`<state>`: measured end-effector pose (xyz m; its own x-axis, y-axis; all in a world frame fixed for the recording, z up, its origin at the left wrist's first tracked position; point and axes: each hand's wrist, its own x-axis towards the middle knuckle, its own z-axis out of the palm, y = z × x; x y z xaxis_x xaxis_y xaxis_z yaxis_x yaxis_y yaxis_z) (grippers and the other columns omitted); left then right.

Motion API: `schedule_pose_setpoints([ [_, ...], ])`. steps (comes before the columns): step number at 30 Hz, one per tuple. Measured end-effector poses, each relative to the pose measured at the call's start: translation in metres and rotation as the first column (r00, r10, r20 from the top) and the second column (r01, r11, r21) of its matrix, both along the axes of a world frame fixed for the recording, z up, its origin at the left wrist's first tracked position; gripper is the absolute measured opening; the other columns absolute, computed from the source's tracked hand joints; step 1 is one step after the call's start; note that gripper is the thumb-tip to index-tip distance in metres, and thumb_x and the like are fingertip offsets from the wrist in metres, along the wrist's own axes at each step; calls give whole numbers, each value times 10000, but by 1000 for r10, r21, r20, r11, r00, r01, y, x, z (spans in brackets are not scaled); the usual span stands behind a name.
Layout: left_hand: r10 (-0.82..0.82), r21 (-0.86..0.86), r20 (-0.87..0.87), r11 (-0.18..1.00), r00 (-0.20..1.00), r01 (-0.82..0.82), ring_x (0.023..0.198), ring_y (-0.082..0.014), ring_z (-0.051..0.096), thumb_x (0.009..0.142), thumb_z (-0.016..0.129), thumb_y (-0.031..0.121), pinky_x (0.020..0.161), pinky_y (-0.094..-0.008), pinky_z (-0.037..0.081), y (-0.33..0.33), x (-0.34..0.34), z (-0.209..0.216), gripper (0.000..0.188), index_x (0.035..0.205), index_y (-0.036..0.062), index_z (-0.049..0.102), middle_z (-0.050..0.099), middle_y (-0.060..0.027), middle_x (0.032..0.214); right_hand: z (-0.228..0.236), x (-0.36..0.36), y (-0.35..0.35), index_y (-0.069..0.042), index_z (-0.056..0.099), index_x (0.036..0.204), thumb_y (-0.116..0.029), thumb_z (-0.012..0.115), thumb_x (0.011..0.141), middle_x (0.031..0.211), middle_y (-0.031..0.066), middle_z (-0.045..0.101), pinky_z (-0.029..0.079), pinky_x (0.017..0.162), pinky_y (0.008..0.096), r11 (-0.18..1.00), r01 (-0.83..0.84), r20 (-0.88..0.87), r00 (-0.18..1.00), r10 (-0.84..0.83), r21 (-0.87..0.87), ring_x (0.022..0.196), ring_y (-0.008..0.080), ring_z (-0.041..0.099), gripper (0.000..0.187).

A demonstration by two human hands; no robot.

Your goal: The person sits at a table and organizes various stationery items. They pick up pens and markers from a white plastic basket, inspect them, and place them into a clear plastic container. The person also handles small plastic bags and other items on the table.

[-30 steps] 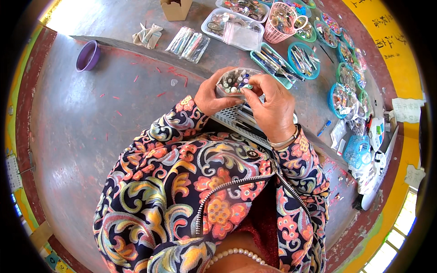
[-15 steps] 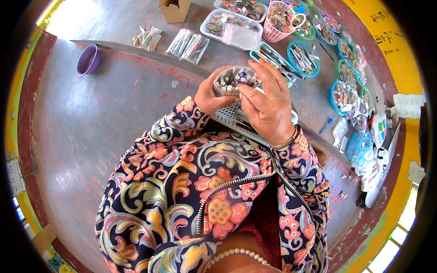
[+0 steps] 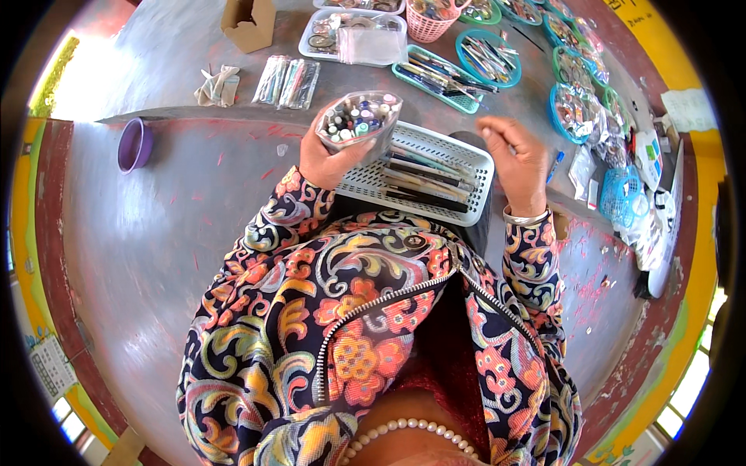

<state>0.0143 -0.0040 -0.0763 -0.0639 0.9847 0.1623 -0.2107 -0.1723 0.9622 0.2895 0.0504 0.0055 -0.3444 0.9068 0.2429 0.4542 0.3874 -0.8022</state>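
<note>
My left hand (image 3: 330,161) is wrapped round a clear plastic bag of pens (image 3: 361,116), their round ends of white, blue, black and green facing up. The bag is held upright over the left end of a pale perforated basket (image 3: 486,167). Inside that basket lie several long pens (image 3: 427,175), grey, white and black. Just off the basket's right end, my right hand (image 3: 514,159) is raised with its fingers curled in and the thumb near the index finger. Whether anything sits in those fingers cannot be made out.
Along the raised ledge stand a tan box (image 3: 249,25), crumpled gloves (image 3: 217,85), bagged pens (image 3: 286,81), a clear tub (image 3: 311,46), a green pen tray (image 3: 466,103) and a blue pen basket (image 3: 509,76). A purple bowl (image 3: 136,146) is at the left, and baskets (image 3: 556,116) line the right.
My right hand has drawn away from the bag of pens, to the right, and its fingers have curled. The left hand and bag have shifted left, uncovering the pale basket.
</note>
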Motion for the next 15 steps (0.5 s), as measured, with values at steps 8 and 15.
schedule_pose_setpoints([
  [8, -5, -17, -52, 1000, 999, 4, 1068, -172, 565, 760, 729, 48, 942, -313, 436, -1, -1, 9, 616, 1278, -51, 411, 582, -126, 1173, -47, 8, -42, -45, 614, 919, -100, 609, 731, 889, 85, 592, 439, 809, 401, 965, -230, 548, 827, 126, 125, 954, 285, 522, 196],
  [15, 4, -26, -55, 1000, 998, -6, 1054, -167, 570, 761, 737, 71, 938, -308, 435, -1, 0, 12, 603, 1262, -56, 427, 591, -124, 1162, -55, 9, -41, -51, 623, 883, -90, 618, 718, 867, 91, 580, 443, 795, 400, 972, -180, 518, 852, 76, 153, 928, 289, 527, 170],
])
